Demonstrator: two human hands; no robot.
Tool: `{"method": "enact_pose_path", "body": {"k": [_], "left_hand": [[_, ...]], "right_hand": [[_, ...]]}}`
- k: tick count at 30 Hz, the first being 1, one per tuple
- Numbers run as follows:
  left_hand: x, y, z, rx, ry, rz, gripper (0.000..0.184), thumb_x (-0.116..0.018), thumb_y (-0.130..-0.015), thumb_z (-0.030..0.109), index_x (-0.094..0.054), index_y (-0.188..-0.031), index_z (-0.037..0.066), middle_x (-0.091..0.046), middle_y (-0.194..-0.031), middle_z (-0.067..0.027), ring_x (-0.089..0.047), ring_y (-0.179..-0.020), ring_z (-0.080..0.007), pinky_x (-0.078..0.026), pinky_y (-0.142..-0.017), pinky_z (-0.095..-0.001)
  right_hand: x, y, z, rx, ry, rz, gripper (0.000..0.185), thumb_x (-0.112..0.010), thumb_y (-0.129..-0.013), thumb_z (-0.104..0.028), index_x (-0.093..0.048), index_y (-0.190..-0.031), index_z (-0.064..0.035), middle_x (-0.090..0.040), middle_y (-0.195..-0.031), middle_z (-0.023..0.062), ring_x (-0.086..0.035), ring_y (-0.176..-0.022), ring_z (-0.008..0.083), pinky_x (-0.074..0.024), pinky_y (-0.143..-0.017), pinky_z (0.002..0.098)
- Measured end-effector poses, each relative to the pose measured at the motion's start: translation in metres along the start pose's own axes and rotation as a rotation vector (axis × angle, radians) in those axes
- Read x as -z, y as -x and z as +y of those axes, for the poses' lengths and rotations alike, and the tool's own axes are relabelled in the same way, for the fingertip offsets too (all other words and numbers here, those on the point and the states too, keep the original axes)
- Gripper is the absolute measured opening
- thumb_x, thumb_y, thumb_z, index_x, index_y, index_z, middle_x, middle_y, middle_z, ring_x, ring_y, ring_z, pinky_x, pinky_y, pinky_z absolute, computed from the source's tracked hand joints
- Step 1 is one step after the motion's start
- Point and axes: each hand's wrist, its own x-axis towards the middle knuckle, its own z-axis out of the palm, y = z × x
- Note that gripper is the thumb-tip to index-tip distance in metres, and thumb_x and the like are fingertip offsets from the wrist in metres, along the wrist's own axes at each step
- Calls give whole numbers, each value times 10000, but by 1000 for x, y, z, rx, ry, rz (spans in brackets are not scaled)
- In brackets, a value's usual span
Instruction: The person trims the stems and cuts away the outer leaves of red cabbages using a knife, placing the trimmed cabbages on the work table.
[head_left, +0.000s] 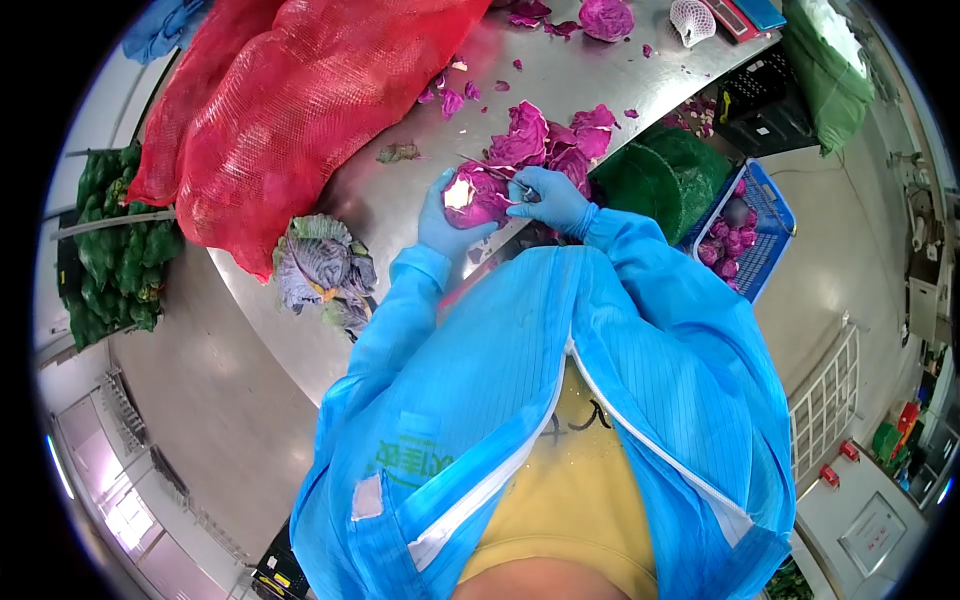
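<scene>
My left hand, in a blue glove, is closed around the side of a red cabbage and holds it over the steel table near my body. A pale cut patch shows on the cabbage's left side. My right hand, also gloved, is closed at the cabbage's right side on what looks like a knife, its thin blade lying along the top of the cabbage. Just beyond are loose purple cabbage leaves in a pile. Wilted outer leaves lie left of my left hand.
A large red mesh sack covers the table's left part. Another red cabbage sits at the far side. To the right stand a green mesh bag and a blue crate with several cabbages. Stacked green sacks are at far left.
</scene>
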Motion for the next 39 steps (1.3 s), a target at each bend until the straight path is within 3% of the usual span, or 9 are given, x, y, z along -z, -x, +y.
{"method": "enact_pose_path", "body": {"k": [4,6,8,14,21,25,27,34,39], "left_hand": [[-6,1,31,197,-70,98,1017,-888,-500,309,-336,-1305,21,-492,-1230,-153,-507,-1123,-237,-429,-957,-336],[-8,0,32,221,-72,116,1019,-879,-502,356,-341,-1299,19,-506,-1208,-160,-523,-1100,-242,-441,-939,-334],[-10,-2,33,215,-112,124,1009,-882,-503,336,-343,-1295,19,-501,-1212,-160,-525,-1096,-247,-441,-941,-341],[-19,-4,20,164,277,59,974,-878,-545,201,-281,-1300,49,-468,-1229,-167,-530,-1091,-248,-471,-919,-364],[-14,-3,32,154,-223,69,1039,-864,-529,175,-229,-1325,-33,-473,-1200,-171,-533,-1074,-228,-477,-891,-337],[-22,-6,41,155,-66,62,1040,-859,-536,170,-217,-1326,-38,-479,-1197,-172,-536,-1075,-226,-480,-890,-337],[-27,-5,52,281,364,41,1024,-847,-551,141,-209,-1335,-21,-485,-1196,-169,-539,-1074,-223,-484,-890,-335],[-27,-4,55,219,-23,65,1005,-835,-561,97,-212,-1345,12,-482,-1203,-165,-546,-1064,-219,-494,-878,-337],[-19,-10,37,198,-96,122,973,-894,-503,290,-353,-1251,-16,-487,-1186,-158,-529,-1066,-235,-464,-900,-326]], "right_hand": [[5,21,-7,0,-235,137,312,-747,-712,-214,-531,-848,-34,-532,-794,69,-553,-766,175,-449,-703,317],[16,26,-3,-299,-41,468,344,-748,-710,-219,-544,-915,-34,-558,-878,89,-599,-838,218,-475,-747,332],[17,24,-1,-322,414,470,428,-749,-707,-283,-556,-1010,-52,-562,-974,106,-613,-884,243,-486,-779,348],[-17,-18,-28,-100,243,166,529,-744,-680,-405,-549,-1040,-70,-550,-1009,93,-573,-863,245,-470,-775,334],[-10,-30,-4,181,349,75,367,-626,-811,-306,-536,-1083,-76,-577,-969,118,-598,-847,299,-487,-754,391],[-14,-21,-11,216,495,99,286,-607,-820,-276,-541,-1014,-76,-566,-888,108,-593,-826,291,-496,-678,395],[-15,-15,-10,277,676,114,207,-595,-811,-245,-536,-936,-91,-540,-808,92,-592,-764,272,-493,-592,385],[-25,-3,16,430,595,306,159,-602,-781,-201,-531,-889,-109,-525,-775,63,-585,-647,256,-482,-528,371],[-26,14,17,354,528,458,208,-645,-759,-181,-555,-932,-108,-563,-818,57,-595,-640,259,-489,-532,357]]}}
